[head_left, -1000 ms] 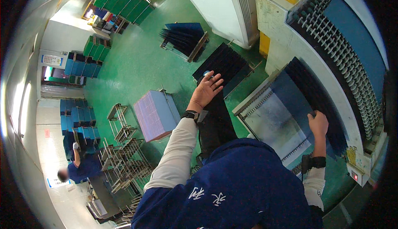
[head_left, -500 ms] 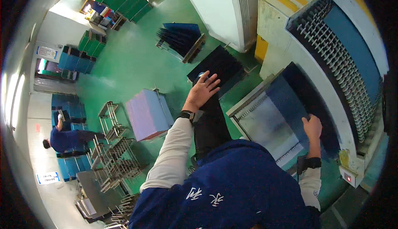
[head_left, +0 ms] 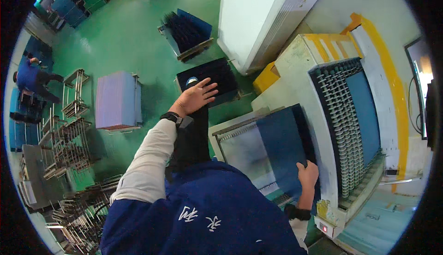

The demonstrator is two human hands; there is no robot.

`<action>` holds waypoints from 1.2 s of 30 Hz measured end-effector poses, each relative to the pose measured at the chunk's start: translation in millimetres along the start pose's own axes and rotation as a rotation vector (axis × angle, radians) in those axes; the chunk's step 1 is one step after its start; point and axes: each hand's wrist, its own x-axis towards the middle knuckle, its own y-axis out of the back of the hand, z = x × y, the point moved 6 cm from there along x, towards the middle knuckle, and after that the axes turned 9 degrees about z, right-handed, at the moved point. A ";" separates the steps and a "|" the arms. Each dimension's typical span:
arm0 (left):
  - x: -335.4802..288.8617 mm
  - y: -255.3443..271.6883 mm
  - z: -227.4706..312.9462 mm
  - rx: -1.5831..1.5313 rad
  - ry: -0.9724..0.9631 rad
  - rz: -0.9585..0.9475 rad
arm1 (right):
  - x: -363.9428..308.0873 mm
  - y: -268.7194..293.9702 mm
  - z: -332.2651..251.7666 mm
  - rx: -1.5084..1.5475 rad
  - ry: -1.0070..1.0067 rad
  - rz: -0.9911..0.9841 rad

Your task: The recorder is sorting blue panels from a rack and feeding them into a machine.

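My right hand is closed on the near right edge of a dark blue flat panel, its thumb on top and the other fingers mostly hidden. The panel lies tilted over a metal-framed rack, covering the right side of a pale, cloudy sheet. Held out ahead of me, my left hand has its fingers spread and nothing in it. Below that hand, on the floor, is a rack of dark upright panels.
A machine with rows of white rollers stands at right, a blue panel beside them. Stacked pinkish boards, metal rack frames and a co-worker are at left. Another panel rack and a white cabinet stand ahead.
My view has turned right, so most things sit farther left in the picture. My left hand stays spread, and my right hand keeps its hold on the panel's edge.
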 end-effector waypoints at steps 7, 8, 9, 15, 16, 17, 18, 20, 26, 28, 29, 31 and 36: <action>-0.3 -15.0 5.9 0.023 0.015 0.037 | -15.5 126.5 3.8 0.028 -0.082 0.128; 2.8 -19.0 5.0 0.047 0.023 0.055 | -18.9 126.7 38.1 0.084 -0.149 0.116; 2.6 -18.8 5.9 0.079 0.017 0.085 | -25.8 136.0 44.7 0.079 -0.176 0.136; 9.8 -19.7 7.3 0.046 0.050 0.034 | -67.6 144.9 116.9 0.918 -0.622 0.510; 10.6 -19.5 7.2 0.049 0.048 0.022 | -77.5 142.4 120.3 0.920 -0.698 0.566; 11.2 -19.1 7.4 0.051 0.045 0.011 | -81.7 129.6 132.7 0.920 -0.703 0.571; 13.3 -20.0 6.4 0.055 0.053 0.003 | -82.7 110.7 148.7 1.002 -0.609 0.591; 12.6 -18.2 8.4 0.067 0.044 -0.004 | -71.6 90.5 124.7 1.649 -0.587 0.543; 14.4 -20.7 7.9 0.112 0.035 0.060 | -66.2 30.5 116.7 1.956 -0.627 0.441; 13.3 -17.4 9.9 0.113 0.034 0.041 | -64.4 24.0 108.7 1.991 -0.656 0.444; 13.3 -16.2 10.2 0.112 0.034 0.024 | -62.3 23.6 105.1 2.040 -0.658 0.468; 13.5 -16.9 9.4 0.108 0.038 0.026 | -61.1 21.0 98.3 2.089 -0.663 0.498; 11.9 -14.4 8.4 0.080 0.037 0.107 | -51.1 -4.7 100.1 2.105 -0.897 0.544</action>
